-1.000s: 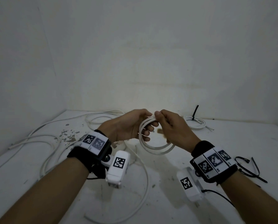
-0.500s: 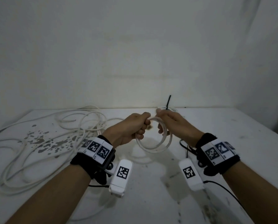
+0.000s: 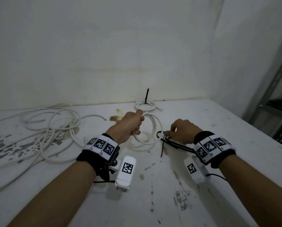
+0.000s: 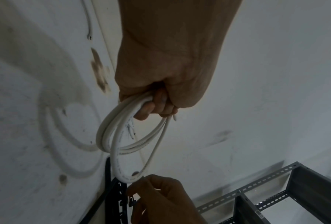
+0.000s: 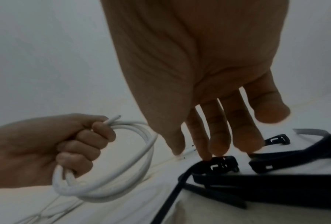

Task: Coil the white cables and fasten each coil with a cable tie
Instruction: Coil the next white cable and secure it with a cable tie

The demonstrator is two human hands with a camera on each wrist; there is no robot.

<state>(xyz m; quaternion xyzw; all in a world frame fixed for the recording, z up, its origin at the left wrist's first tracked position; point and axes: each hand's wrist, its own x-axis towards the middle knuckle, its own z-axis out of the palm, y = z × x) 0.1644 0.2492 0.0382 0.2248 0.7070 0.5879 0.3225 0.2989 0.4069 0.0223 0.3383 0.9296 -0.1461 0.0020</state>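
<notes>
Left grip (image 3: 130,124) clamps the coil (image 3: 151,131); right grip (image 3: 182,131), fingers apart, touches ties (image 3: 165,141) at three o'clock; I fear loops springing loose.

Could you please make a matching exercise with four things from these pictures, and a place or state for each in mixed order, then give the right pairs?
Things
1. coil in the left hand
2. loose black cable ties
3. tied coil
4. uncoiled white cables

Places or states
A. lying by the back wall, a black tie sticking up from it
B. spread in a tangle on the left of the table
C. held up off the table, not yet fastened
D. on the table under the fingertips of the right hand

Pairs: 1-C, 2-D, 3-A, 4-B
</notes>
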